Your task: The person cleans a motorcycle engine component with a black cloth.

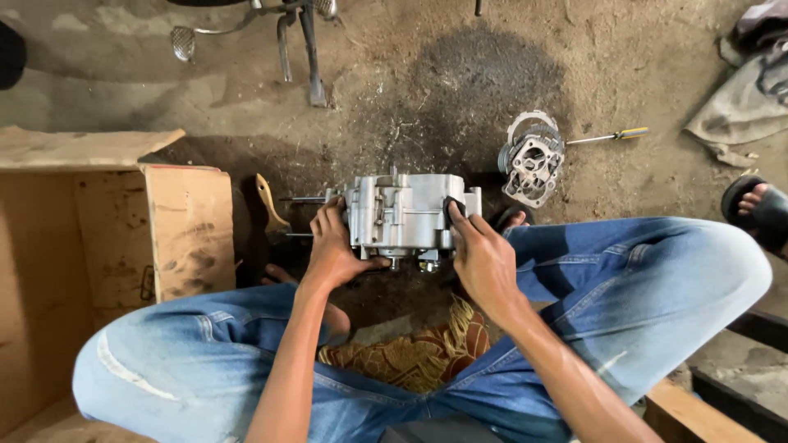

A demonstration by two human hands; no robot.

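Two hands steady our silver cast-metal engine case [406,217] on the oil-stained dirt floor [492,74] between our knees. Our left hand [332,250] clasps its left side; our right hand [484,262] presses its right edge, fingers closed around it. We judge the case is being braced, needing a firm, level grip.

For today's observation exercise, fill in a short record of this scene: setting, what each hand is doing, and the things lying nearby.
Setting: dirt floor, person seated with knees apart
Left hand: grips the left side of the engine case
Right hand: presses a dark pad against the case's right side
Beyond the case: cylinder part, screwdriver
Left of the case: brush, cardboard box
Between the knees: patterned cloth
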